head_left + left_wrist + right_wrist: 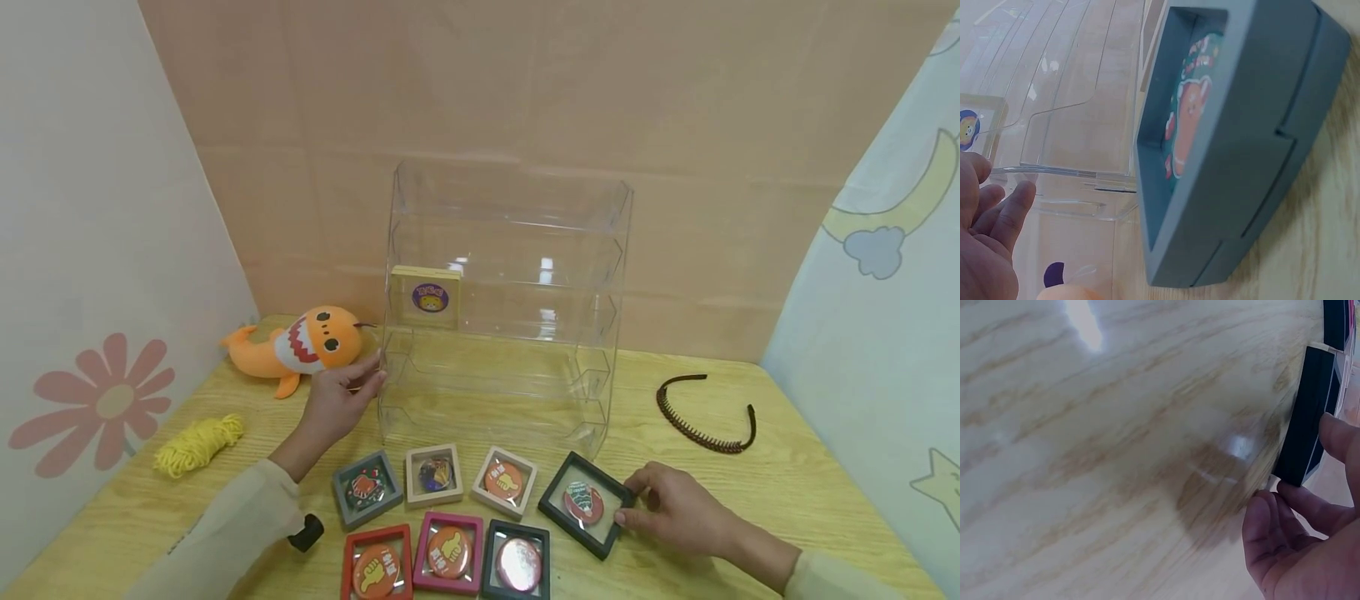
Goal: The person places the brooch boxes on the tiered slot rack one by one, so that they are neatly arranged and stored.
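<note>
My left hand [341,400] grips the left side edge of a clear tiered display rack [517,221], with thumb and fingers around the edge in the left wrist view. A square yellow-edged case [426,297] with a purple oval cartoon picture stands on one of the rack's tiers, at the left. My right hand [686,510] pinches the right corner of a black display frame [585,504], which is turned askew and encloses a round red-and-green badge. In the right wrist view, the frame's dark side [1307,415] sits between thumb and fingers.
More badge frames stand in front of the rack: grey [367,489], beige [435,475], cream [505,482], red [377,567], magenta [448,552] and dark [517,562]. An orange shark plush [303,346] and yellow yarn [198,444] lie left; a brown headband [701,429] lies right.
</note>
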A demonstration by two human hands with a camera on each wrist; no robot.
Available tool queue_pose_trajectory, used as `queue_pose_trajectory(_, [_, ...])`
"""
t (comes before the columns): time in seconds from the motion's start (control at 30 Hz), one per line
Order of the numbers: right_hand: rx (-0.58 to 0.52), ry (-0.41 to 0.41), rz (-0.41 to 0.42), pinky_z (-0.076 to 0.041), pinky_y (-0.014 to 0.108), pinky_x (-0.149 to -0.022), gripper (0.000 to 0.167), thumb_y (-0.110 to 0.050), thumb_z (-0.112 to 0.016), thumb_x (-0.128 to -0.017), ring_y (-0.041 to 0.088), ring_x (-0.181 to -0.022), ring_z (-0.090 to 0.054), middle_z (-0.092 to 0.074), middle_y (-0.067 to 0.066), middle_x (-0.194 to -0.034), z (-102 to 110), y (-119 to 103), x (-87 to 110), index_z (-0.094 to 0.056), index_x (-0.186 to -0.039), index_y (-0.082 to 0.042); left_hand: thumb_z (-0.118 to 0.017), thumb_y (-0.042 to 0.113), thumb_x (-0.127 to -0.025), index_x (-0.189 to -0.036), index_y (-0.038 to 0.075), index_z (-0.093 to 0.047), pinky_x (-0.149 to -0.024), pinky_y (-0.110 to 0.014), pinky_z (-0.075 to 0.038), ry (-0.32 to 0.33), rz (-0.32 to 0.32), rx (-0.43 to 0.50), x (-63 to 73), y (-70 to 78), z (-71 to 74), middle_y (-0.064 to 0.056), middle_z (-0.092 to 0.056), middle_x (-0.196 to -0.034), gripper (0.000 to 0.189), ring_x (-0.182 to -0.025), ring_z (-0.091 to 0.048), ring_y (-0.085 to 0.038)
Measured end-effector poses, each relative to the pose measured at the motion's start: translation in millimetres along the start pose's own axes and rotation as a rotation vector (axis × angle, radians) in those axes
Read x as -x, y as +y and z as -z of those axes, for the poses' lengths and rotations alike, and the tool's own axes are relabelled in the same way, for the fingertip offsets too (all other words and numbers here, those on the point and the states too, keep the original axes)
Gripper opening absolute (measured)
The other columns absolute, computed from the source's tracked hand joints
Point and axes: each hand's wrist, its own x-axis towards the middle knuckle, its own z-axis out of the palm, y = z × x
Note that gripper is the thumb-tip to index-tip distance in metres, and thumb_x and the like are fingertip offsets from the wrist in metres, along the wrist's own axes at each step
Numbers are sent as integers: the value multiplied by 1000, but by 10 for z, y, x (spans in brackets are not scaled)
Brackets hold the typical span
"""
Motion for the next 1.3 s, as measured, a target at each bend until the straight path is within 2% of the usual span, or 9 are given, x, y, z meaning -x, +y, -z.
queue_pose_trajectory(0.27, [5,46,0,-42,21,-48,33,-34,-76,-81,2,-61,-47,-55,-10,-73,-36,-27,37,-68,-95,-5,-64,-11,-85,-113,-16,-60,-64,-16,-54,1,-7,9,16,-1,-9,-27,-64,-101,29,-82,-67,-35])
queue_pose_trajectory(0.4, [-33,52,-6,-44,22,-47,31,-32,-75,-82,2,-60,-50,-57,-11,-72,-32,-51,35,-67,-94,-5,-65,-11,-84,-112,-16,-60,-65,-16,-54,10,-17,-2,17,3,-5,-27,-64,-101,29,-82,-67,-35])
queue_pose_trajectory(0.57, [-63,63,-25,-46,22,-48,30,-31,-75,-82,3,-60,-52,-62,-9,-75,-25,-67,40,-67,-93,-5,-65,-11,-84,-111,-16,-61,-65,-16,-54,18,-29,-11,20,6,-6,-27,-64,-100,28,-81,-67,-35])
queue_pose_trajectory(0.8, [-143,90,-28,-50,24,-51,30,-26,-77,-80,6,-65,-57,-64,-6,-81,-5,-76,42,-65,-95,-3,-65,-13,-83,-110,-17,-61,-65,-25,-56,19,-49,-1,1,27,-6,-29,-64,-98,28,-81,-67,-37])
queue_pose_trajectory(1.07, [-182,206,-73,-52,25,-57,37,-17,-79,-79,9,-72,-60,-62,2,-88,63,-95,61,-60,-107,-3,-64,-12,-84,-112,-16,-61,-66,-28,-56,9,-27,7,10,28,-1,-28,-64,-99,28,-82,-67,-36])
queue_pose_trajectory(1.3, [-294,276,-78,-56,31,-55,21,-12,-67,-89,14,-75,-64,-64,7,-91,152,-145,71,-64,-106,1,-65,-13,-83,-110,-16,-61,-66,-21,-55,28,-41,-18,18,21,-4,-28,-64,-99,27,-80,-67,-36])
